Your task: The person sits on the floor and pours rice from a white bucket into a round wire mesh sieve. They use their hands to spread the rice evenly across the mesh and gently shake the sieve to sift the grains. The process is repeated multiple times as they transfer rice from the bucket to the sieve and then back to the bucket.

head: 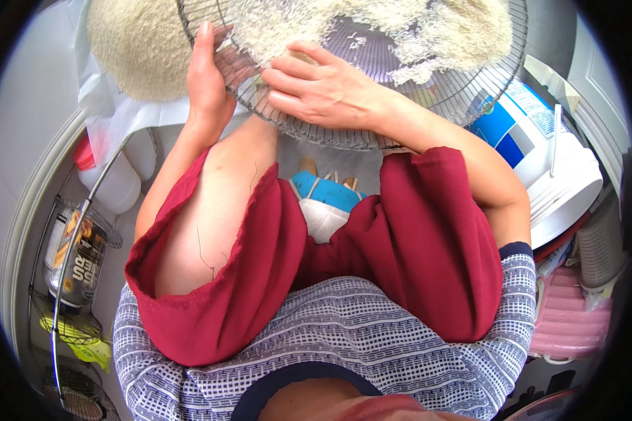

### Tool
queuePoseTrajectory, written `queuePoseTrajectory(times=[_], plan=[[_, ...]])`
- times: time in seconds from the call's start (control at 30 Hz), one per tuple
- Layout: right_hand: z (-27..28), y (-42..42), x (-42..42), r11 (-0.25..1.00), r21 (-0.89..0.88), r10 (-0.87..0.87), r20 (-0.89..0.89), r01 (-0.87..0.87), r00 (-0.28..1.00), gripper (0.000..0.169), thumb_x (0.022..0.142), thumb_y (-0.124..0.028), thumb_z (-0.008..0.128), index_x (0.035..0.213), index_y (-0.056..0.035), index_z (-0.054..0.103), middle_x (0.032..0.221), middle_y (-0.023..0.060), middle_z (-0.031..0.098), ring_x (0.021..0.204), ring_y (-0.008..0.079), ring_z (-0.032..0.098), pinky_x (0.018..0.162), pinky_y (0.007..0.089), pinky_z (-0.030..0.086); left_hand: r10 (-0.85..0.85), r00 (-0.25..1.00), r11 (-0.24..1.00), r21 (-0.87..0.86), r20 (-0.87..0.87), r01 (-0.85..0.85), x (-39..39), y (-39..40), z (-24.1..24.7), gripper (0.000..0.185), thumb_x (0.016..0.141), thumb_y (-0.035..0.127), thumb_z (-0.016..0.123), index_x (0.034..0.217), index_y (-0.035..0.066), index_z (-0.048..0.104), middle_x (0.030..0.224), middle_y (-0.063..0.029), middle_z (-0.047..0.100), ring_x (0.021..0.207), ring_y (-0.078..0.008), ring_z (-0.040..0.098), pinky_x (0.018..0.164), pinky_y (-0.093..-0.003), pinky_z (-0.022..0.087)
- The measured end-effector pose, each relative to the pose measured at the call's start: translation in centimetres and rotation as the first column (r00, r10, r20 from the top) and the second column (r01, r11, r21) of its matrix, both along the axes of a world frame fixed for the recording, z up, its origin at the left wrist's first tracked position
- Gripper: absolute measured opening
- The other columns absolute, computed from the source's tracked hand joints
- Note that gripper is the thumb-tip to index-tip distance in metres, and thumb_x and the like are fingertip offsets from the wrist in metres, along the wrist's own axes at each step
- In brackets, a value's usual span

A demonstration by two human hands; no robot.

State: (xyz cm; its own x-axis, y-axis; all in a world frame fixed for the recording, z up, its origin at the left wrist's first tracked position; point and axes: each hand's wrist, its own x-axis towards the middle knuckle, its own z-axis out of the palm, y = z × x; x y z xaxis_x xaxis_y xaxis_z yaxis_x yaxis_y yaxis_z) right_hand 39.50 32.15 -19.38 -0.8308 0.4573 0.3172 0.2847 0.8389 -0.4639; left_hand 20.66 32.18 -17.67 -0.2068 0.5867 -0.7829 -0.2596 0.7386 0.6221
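Observation:
A round wire sieve (445, 100) with a dark rim is tilted above my knees, its far edge out of frame. White rice (453, 39) is spread in it around a bare patch of mesh. My left hand (210, 79) grips the sieve's left rim, thumb on the outer side and fingers seen through the wires beneath. Over the near left part of the sieve, my right hand (316, 89) has its fingers curled down at the rice. Whether grains are pinched there is hidden. My right forearm crosses above the near rim.
A rice heap (137, 50) lies on a white sheet (113, 113) at upper left. Left of me stands a metal wire rack (63, 273) with a red-lidded jar (110, 181) and a labelled jar (76, 258). A white and blue bucket (563, 179) and pink ridged plastic (574, 316) are at right.

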Motion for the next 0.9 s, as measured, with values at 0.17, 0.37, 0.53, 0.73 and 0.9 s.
queuePoseTrajectory(times=[0.17,0.37,0.53,0.73,0.9], plan=[[-1.7,4.8,0.3,0.976,0.135,-0.175,0.000,0.173,0.985,0.014,0.076,-0.018,0.054,0.089,-0.0127,0.056,0.097,-0.0014,0.053,0.097,0.0148,0.053,0.096,0.0377,0.040,0.023,0.995,0.999,0.033,0.101,-0.027,0.2,0.3,-0.3,0.056,0.097,0.050,0.040,0.121,-0.001,0.046,0.103,-0.0184,0.063,0.089,-0.0246,0.065,0.077,-0.0389,0.056],[-0.7,9.9,5.6,0.820,0.225,-0.559,0.113,0.527,0.821,0.013,0.077,-0.009,0.057,0.090,-0.0063,0.055,0.104,0.0102,0.057,0.098,0.0279,0.052,0.086,0.0418,0.042,0.020,0.991,0.999,0.042,0.135,-0.026,-0.1,0.0,-0.6,0.056,0.097,0.049,0.040,0.120,-0.002,0.044,0.106,-0.0231,0.062,0.091,-0.0299,0.066,0.079,-0.0413,0.057],[0.7,9.4,8.8,0.737,0.263,-0.668,0.150,0.622,0.729,0.016,0.074,-0.005,0.062,0.089,-0.0053,0.056,0.105,0.0118,0.057,0.098,0.0318,0.052,0.085,0.0417,0.042,0.030,0.987,0.999,0.027,0.158,-0.034,-0.2,-0.1,-0.6,0.058,0.096,0.049,0.044,0.122,-0.003,0.046,0.114,-0.0228,0.060,0.098,-0.0323,0.064,0.083,-0.0448,0.055],[2.1,6.8,11.1,0.695,0.079,-0.715,-0.021,0.715,0.698,0.017,0.072,0.001,0.060,0.089,-0.0033,0.059,0.103,0.0176,0.056,0.098,0.0343,0.052,0.088,0.0418,0.041,0.016,0.991,0.998,0.061,0.133,-0.024,0.0,0.1,-0.6,0.060,0.097,0.051,0.040,0.121,-0.004,0.043,0.106,-0.0255,0.062,0.090,-0.0308,0.066,0.077,-0.0410,0.057],[0.1,6.3,13.9,0.611,0.231,-0.787,0.078,0.757,0.612,0.042,0.094,-0.029,0.052,0.129,-0.0064,0.049,0.134,0.0136,0.047,0.122,0.0276,0.045,0.107,0.0421,0.029,0.012,0.991,0.999,0.051,0.134,-0.019,-0.5,-0.2,-0.4,0.062,0.096,0.052,0.040,0.121,-0.005,0.042,0.104,-0.0252,0.061,0.086,-0.0289,0.066,0.078,-0.0393,0.057]])
